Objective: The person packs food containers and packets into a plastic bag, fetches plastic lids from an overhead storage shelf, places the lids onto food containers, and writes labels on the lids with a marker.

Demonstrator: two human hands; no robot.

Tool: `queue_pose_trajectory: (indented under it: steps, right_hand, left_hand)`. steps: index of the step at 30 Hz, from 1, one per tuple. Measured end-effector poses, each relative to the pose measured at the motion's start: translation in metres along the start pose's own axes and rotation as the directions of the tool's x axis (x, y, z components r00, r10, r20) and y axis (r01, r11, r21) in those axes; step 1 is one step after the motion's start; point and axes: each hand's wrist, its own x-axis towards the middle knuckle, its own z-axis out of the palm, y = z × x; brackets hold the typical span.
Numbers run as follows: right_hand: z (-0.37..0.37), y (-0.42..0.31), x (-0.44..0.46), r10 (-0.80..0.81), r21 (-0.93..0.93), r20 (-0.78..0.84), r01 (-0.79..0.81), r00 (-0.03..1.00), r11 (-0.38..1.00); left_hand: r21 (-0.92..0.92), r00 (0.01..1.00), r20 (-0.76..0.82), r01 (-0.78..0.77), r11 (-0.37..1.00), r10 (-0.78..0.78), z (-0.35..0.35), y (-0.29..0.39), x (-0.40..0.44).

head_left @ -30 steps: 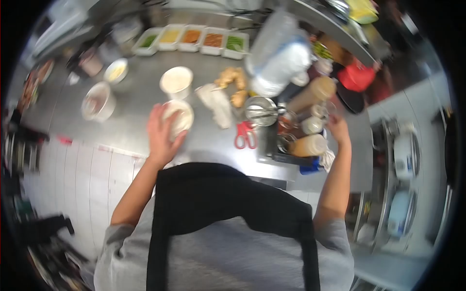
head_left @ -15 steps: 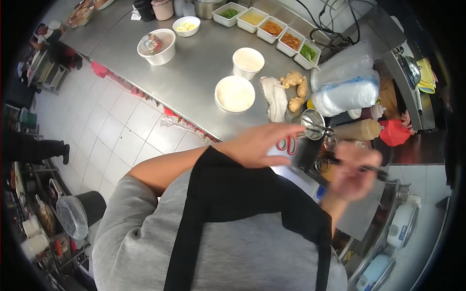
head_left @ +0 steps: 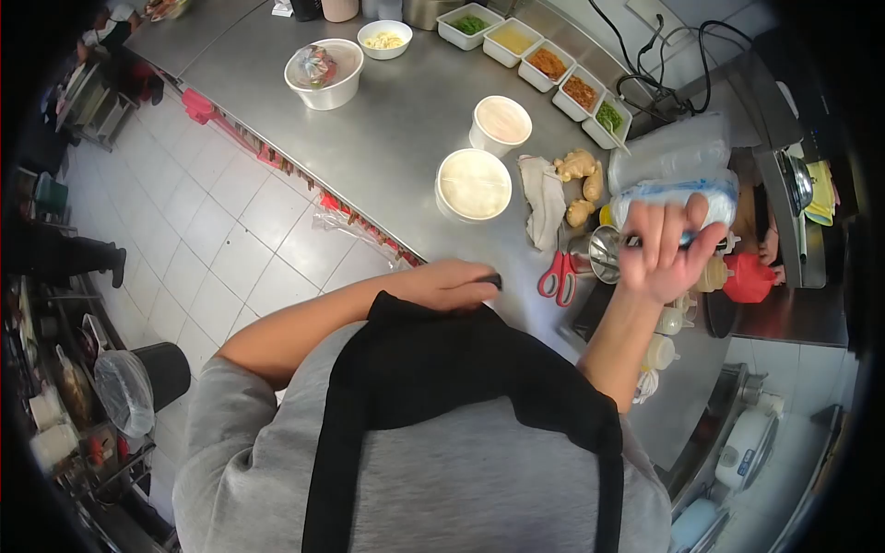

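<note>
My left hand (head_left: 447,286) is closed in front of the apron, at the table's near edge. A small black piece (head_left: 494,280) sticks out between its fingertips; its kind is unclear. My right hand (head_left: 666,253) is raised over the right side of the table, palm up and fingers curled. A dark pen-like stick (head_left: 634,241) lies across its fingers, mostly hidden by them. Red-handled scissors (head_left: 557,279) lie between my hands, beside a metal strainer (head_left: 605,253). Just beyond are two white tubs, a nearer one (head_left: 474,185) and a farther one (head_left: 501,125), both with lids.
A white cloth (head_left: 542,198) and ginger (head_left: 578,166) lie near the tubs. Several topping containers (head_left: 548,64) line the back edge. Plastic bag rolls (head_left: 673,152) and sauce bottles (head_left: 712,275) crowd the right. A lidded bowl (head_left: 324,78) stands at the left.
My left hand has gone from spread fingers to closed around a small black piece. My right hand has moved up, still with the dark stick. The view has shifted slightly.
</note>
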Motion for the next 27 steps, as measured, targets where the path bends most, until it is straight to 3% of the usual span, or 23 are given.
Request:
queue_pose_trajectory:
  steps: [1, 2, 3, 4, 5, 6, 11, 15, 19, 22, 27]
  right_hand:
    - [0.026, 0.011, 0.012, -0.066, -0.112, -0.273, 0.036, 0.960, 0.993]
    - [0.038, 0.018, 0.022, -0.155, -0.230, -0.516, 0.038, 0.842, 0.972]
    - [-0.002, 0.022, 0.024, 0.009, -0.290, -0.298, -0.099, 0.955, 0.952]
    - [-0.051, 0.031, 0.023, 0.199, -0.377, -0.071, -0.211, 0.978, 0.902]
    - [-0.063, 0.052, 0.021, 0.211, -0.431, -0.225, -0.292, 0.951, 0.854]
    - [-0.068, 0.079, 0.018, 0.207, -0.468, -0.374, -0.377, 0.904, 0.799]
    - [-0.089, 0.141, 0.005, 0.046, -0.815, -0.278, -0.260, 0.960, 0.518]
    - [-0.091, 0.151, -0.001, 0.055, -0.839, -0.228, -0.225, 0.972, 0.495]
    - [-0.087, 0.152, 0.000, 0.106, -0.894, -0.227, -0.250, 0.968, 0.372]
    - [-0.091, 0.156, 0.001, 0.020, -0.898, -0.254, -0.244, 0.967, 0.366]
    - [-0.095, 0.155, -0.001, 0.042, -0.884, -0.228, -0.225, 0.973, 0.410]
  left_hand:
    - [0.228, 0.984, -0.169, -0.017, 0.974, 0.056, -0.001, -0.004, -0.008]
    - [0.441, 0.938, -0.315, 0.007, 0.897, 0.147, 0.000, -0.009, -0.012]
    - [0.606, 0.898, -0.342, -0.015, 0.795, 0.278, -0.003, -0.016, -0.012]
    - [0.750, 0.846, -0.342, -0.017, 0.662, 0.409, -0.009, -0.026, -0.008]
    - [0.865, 0.786, -0.312, 0.003, 0.502, 0.533, -0.012, -0.034, -0.005]
    - [0.843, 0.831, -0.317, 0.026, 0.537, 0.457, -0.008, -0.039, -0.003]
    - [0.871, 0.822, -0.300, 0.029, 0.490, 0.484, -0.002, -0.041, 0.004]
    - [0.874, 0.797, -0.281, -0.017, 0.485, 0.534, -0.003, -0.044, 0.003]
    - [0.878, 0.785, -0.266, -0.043, 0.477, 0.559, -0.005, -0.049, 0.004]
    - [0.874, 0.787, -0.266, -0.046, 0.483, 0.556, -0.006, -0.048, 0.002]
    - [0.876, 0.782, -0.259, -0.057, 0.478, 0.567, -0.007, -0.048, 0.001]
